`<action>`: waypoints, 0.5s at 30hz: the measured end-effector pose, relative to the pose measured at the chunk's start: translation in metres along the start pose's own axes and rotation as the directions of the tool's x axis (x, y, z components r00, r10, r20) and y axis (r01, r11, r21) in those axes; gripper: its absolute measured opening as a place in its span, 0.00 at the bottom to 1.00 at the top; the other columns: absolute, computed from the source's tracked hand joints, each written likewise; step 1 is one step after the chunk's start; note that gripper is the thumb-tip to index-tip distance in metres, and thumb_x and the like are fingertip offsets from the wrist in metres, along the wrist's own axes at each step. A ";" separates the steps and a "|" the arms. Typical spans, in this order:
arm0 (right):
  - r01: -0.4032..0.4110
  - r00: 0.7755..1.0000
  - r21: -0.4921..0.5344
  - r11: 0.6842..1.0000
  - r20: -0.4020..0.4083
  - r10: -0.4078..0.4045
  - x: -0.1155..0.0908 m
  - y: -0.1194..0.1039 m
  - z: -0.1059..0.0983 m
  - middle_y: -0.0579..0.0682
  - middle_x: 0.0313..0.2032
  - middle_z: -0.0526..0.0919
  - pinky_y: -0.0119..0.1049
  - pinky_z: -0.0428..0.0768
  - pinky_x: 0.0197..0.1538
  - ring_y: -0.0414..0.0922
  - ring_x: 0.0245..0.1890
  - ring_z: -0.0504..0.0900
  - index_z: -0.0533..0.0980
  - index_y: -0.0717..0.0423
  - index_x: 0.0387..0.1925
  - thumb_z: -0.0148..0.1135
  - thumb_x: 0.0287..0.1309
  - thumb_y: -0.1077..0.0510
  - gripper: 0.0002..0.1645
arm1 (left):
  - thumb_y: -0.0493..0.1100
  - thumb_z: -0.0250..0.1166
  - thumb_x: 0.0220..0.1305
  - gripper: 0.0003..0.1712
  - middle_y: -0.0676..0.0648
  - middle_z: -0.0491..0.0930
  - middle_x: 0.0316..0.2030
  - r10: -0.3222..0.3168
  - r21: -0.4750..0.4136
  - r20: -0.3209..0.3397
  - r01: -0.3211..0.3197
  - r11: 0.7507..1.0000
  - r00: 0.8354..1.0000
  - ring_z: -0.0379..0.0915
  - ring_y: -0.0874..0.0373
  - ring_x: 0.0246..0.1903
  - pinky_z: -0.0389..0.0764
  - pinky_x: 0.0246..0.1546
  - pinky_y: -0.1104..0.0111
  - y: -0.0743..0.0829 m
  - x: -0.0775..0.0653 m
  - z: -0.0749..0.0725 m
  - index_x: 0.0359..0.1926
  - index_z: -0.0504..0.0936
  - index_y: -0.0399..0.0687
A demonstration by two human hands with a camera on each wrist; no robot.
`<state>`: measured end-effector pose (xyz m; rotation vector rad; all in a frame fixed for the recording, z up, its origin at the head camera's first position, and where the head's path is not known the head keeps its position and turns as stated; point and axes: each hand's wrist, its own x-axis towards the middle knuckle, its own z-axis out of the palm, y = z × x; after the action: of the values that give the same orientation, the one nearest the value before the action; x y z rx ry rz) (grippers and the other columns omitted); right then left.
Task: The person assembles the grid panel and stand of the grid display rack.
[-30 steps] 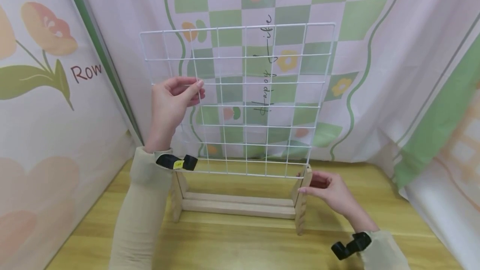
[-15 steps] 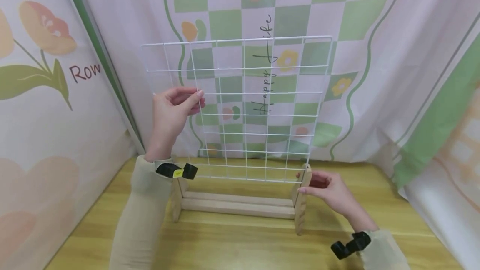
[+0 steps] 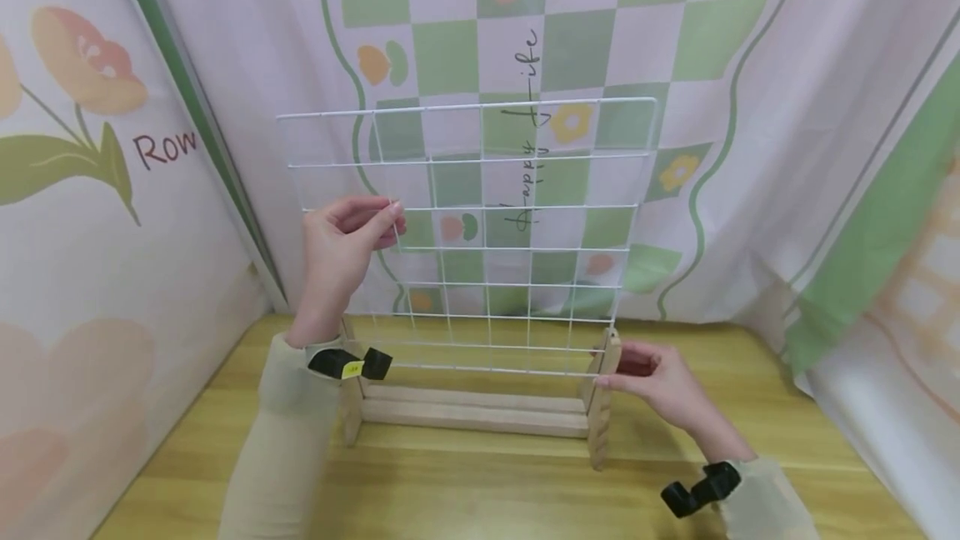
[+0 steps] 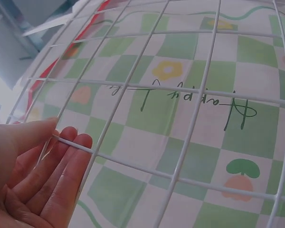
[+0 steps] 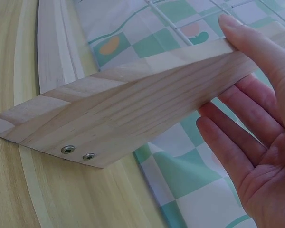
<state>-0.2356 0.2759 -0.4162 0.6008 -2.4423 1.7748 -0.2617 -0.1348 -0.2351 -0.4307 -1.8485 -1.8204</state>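
Observation:
A white wire grid panel (image 3: 484, 207) stands upright over a light wooden stand (image 3: 472, 417), its lower edge between the two side boards. My left hand (image 3: 337, 248) pinches one of its wires left of centre, thumb in front; the left wrist view shows this hand (image 4: 47, 175) at a wire crossing. At the stand's right end, my right hand (image 3: 663, 382) grips the upper part of the side board (image 5: 114, 104), with the thumb on its edge and fingers behind. My left forearm partly hides the left side board (image 3: 351, 415).
The stand rests on a wood-grain table (image 3: 465, 490). Behind it hangs a checked green and white cloth (image 3: 577, 48), and a flower-printed cloth (image 3: 82, 215) is on the left. Two bolt heads (image 5: 68, 149) show low on the side board's outer face. Each wrist wears a black strap (image 3: 333, 363).
The wire grid panel has moved steadily down between the side boards, with my left hand lowering along with it. My right hand keeps its hold on the side board.

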 end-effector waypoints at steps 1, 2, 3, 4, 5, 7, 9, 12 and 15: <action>0.003 1.000 -0.003 1.000 0.000 -0.003 0.001 0.000 -0.001 0.62 0.46 0.87 0.36 0.86 0.46 0.46 0.44 0.88 0.80 0.68 0.55 0.75 0.58 0.64 0.24 | 0.41 0.76 0.62 0.13 0.42 0.88 0.34 0.002 -0.005 -0.004 -0.002 1.000 1.000 0.87 0.52 0.33 0.88 0.38 0.65 -0.001 0.000 0.000 0.41 0.87 0.34; 0.008 1.000 -0.003 1.000 -0.001 -0.008 0.002 0.000 -0.001 0.62 0.46 0.87 0.36 0.86 0.46 0.46 0.44 0.88 0.80 0.67 0.55 0.75 0.58 0.64 0.24 | 0.40 0.76 0.62 0.13 0.42 0.88 0.34 0.004 -0.012 -0.009 -0.004 1.000 1.000 0.87 0.52 0.32 0.88 0.37 0.65 -0.001 0.000 0.000 0.41 0.88 0.34; 0.013 1.000 -0.003 1.000 -0.003 -0.013 0.003 0.000 -0.002 0.62 0.46 0.87 0.36 0.86 0.46 0.46 0.43 0.88 0.80 0.67 0.55 0.75 0.58 0.64 0.24 | 0.40 0.76 0.62 0.12 0.42 0.88 0.34 0.005 -0.015 -0.014 -0.005 1.000 1.000 0.87 0.53 0.32 0.88 0.37 0.65 -0.001 0.000 0.000 0.41 0.88 0.34; 0.016 1.000 -0.004 1.000 -0.003 -0.016 0.003 0.000 -0.002 0.62 0.46 0.87 0.36 0.86 0.46 0.46 0.44 0.88 0.81 0.67 0.55 0.75 0.58 0.63 0.24 | 0.40 0.76 0.61 0.12 0.41 0.88 0.34 0.008 -0.018 -0.016 -0.008 1.000 1.000 0.87 0.52 0.32 0.88 0.37 0.65 -0.002 0.000 0.000 0.41 0.88 0.34; 0.018 1.000 0.000 1.000 -0.001 -0.018 0.004 0.000 -0.003 0.62 0.46 0.87 0.36 0.86 0.46 0.46 0.44 0.88 0.80 0.67 0.56 0.75 0.58 0.63 0.24 | 0.40 0.76 0.61 0.12 0.41 0.88 0.34 0.010 -0.016 -0.017 -0.010 1.000 1.000 0.87 0.52 0.32 0.88 0.37 0.65 -0.003 0.000 0.001 0.40 0.88 0.34; 0.018 1.000 0.009 1.000 0.007 -0.018 0.005 0.001 -0.004 0.63 0.47 0.86 0.36 0.86 0.46 0.46 0.44 0.88 0.80 0.67 0.56 0.74 0.59 0.64 0.24 | 0.40 0.76 0.61 0.12 0.41 0.88 0.35 0.003 -0.014 -0.015 -0.003 1.000 1.000 0.87 0.52 0.33 0.88 0.38 0.65 -0.005 -0.001 0.002 0.40 0.88 0.34; 0.013 1.000 0.015 1.000 0.015 -0.013 0.004 0.002 -0.004 0.64 0.48 0.86 0.36 0.86 0.46 0.46 0.44 0.88 0.79 0.68 0.57 0.74 0.59 0.64 0.25 | 0.40 0.76 0.62 0.13 0.41 0.88 0.35 -0.005 -0.009 -0.011 0.005 1.000 1.000 0.87 0.51 0.33 0.88 0.38 0.65 -0.007 -0.003 0.003 0.40 0.88 0.34; 0.007 1.000 0.029 1.000 0.024 -0.007 0.004 0.002 -0.005 0.65 0.48 0.85 0.37 0.87 0.46 0.47 0.44 0.88 0.78 0.70 0.58 0.73 0.60 0.64 0.25 | 0.41 0.76 0.62 0.13 0.42 0.88 0.35 -0.015 0.003 -0.005 0.015 1.000 1.000 0.87 0.51 0.34 0.88 0.39 0.64 -0.010 -0.005 0.005 0.41 0.88 0.34; 0.005 1.000 0.025 1.000 0.021 -0.006 0.003 0.002 -0.006 0.66 0.49 0.85 0.36 0.87 0.46 0.46 0.45 0.88 0.78 0.70 0.58 0.73 0.61 0.64 0.26 | 0.41 0.75 0.63 0.13 0.42 0.88 0.35 -0.007 0.012 -0.005 0.007 1.000 1.000 0.87 0.50 0.34 0.88 0.39 0.63 -0.010 -0.007 0.006 0.42 0.87 0.34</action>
<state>-0.2401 0.2807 -0.4149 0.6316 -2.4330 1.8092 -0.2623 -0.1284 -0.2477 -0.4155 -1.8593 -1.8125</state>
